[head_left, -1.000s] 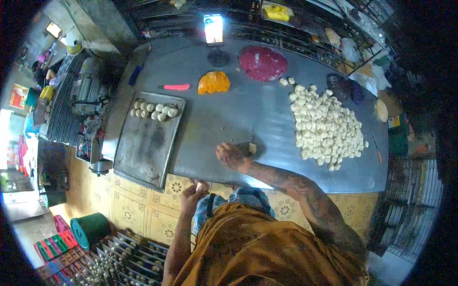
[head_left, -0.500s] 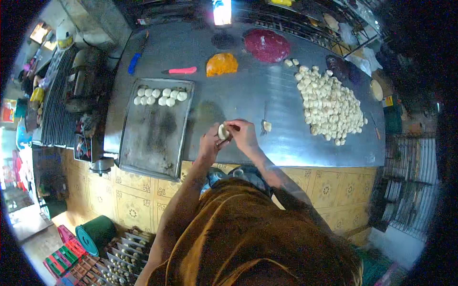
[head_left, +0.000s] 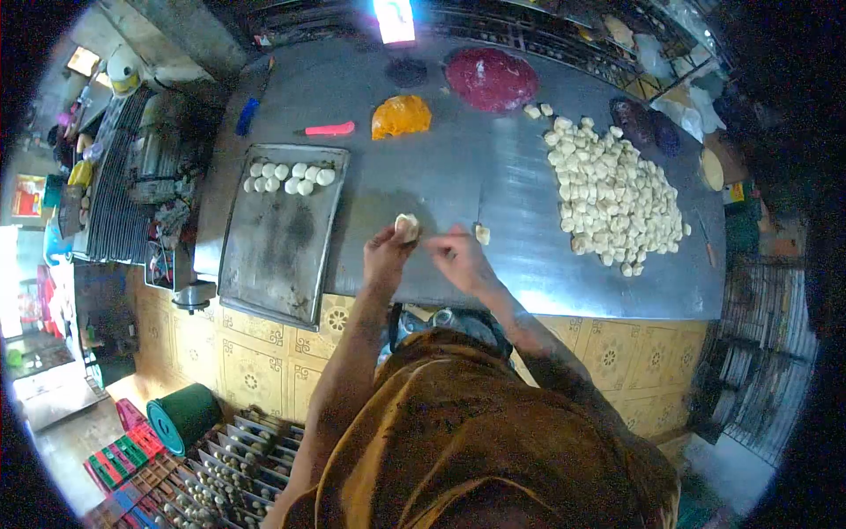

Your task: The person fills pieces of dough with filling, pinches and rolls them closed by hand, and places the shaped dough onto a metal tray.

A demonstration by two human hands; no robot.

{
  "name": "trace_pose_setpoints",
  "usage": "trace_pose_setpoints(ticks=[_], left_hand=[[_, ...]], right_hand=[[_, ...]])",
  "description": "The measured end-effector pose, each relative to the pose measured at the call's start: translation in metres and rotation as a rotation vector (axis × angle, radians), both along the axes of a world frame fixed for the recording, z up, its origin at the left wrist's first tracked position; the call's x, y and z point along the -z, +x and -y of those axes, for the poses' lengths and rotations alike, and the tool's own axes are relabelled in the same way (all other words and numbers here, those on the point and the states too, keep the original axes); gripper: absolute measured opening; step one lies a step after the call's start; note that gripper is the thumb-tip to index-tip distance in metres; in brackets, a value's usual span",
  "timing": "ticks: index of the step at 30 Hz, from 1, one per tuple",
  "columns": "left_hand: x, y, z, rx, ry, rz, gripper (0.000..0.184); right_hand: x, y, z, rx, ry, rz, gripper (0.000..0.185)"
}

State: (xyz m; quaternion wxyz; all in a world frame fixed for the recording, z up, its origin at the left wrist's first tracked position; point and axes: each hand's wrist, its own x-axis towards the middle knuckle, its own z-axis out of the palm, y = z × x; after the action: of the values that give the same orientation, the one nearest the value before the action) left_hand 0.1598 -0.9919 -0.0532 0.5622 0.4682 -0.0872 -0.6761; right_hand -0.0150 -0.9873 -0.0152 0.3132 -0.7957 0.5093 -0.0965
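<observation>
My left hand (head_left: 387,253) grips a small pale dough piece (head_left: 406,227) above the table's front part. Just to its right is my right hand (head_left: 460,256), fingers curled and partly blurred; whether they hold anything is unclear. Beyond the right hand a single dough piece (head_left: 482,234) lies on the metal table (head_left: 423,181) by a thin tool. Several round dough balls stand in two rows near the far end of a metal tray (head_left: 286,256). A large heap of dough pieces (head_left: 612,194) covers the table's right side.
Orange dough (head_left: 401,116), purple-red dough (head_left: 491,79) and a pink-handled knife (head_left: 330,129) lie farther back. A lit screen (head_left: 394,19) stands at the far edge. Dark purple lumps (head_left: 646,126) are at the back right. Below left are a green bin (head_left: 183,419) and loaded racks (head_left: 233,472).
My right hand has come from the tabletop to beside my left hand, then drawn slightly away from the dough piece. My left hand has risen from the table's edge with dough in it.
</observation>
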Motion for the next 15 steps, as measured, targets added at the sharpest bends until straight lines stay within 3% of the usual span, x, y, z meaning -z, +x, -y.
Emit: trace_pose_setpoints(ticks=[2,3,4,6,7,8,10,12,14,15], left_hand=[[-0.004,0.009,0.0,0.154,0.002,0.134,0.025],[-0.006,0.01,-0.001,0.209,0.034,0.068,0.019],[-0.001,0.012,-0.003,0.219,0.027,0.072,0.019],[0.013,0.014,0.0,0.32,-0.184,0.351,0.014],[-0.005,0.013,0.003,0.339,-0.195,0.521,0.015],[-0.019,0.014,0.007,0.348,-0.215,0.521,0.015],[-0.037,0.024,0.014,0.557,-0.303,0.984,0.021],[-0.006,0.043,0.02,0.586,-0.326,0.928,0.025],[-0.012,0.057,0.022,0.641,-0.427,0.778,0.025],[-0.014,0.063,0.02,0.623,-0.37,0.58,0.024]], right_hand=[[0.007,-0.009,0.014,0.411,0.255,0.709,0.031],[0.012,-0.006,0.019,0.503,0.477,0.872,0.026],[0.011,-0.004,0.02,0.508,0.467,0.879,0.026],[0.001,0.0,0.032,0.32,0.545,0.796,0.029],[0.004,0.004,0.033,0.375,0.581,0.888,0.026],[0.008,0.007,0.033,0.381,0.559,0.893,0.026],[0.016,0.015,0.032,0.414,0.423,0.837,0.02],[0.025,0.028,0.03,0.455,0.377,0.908,0.015],[0.035,0.037,0.028,0.496,0.321,0.783,0.017],[0.041,0.04,0.027,0.497,0.291,0.703,0.019]])
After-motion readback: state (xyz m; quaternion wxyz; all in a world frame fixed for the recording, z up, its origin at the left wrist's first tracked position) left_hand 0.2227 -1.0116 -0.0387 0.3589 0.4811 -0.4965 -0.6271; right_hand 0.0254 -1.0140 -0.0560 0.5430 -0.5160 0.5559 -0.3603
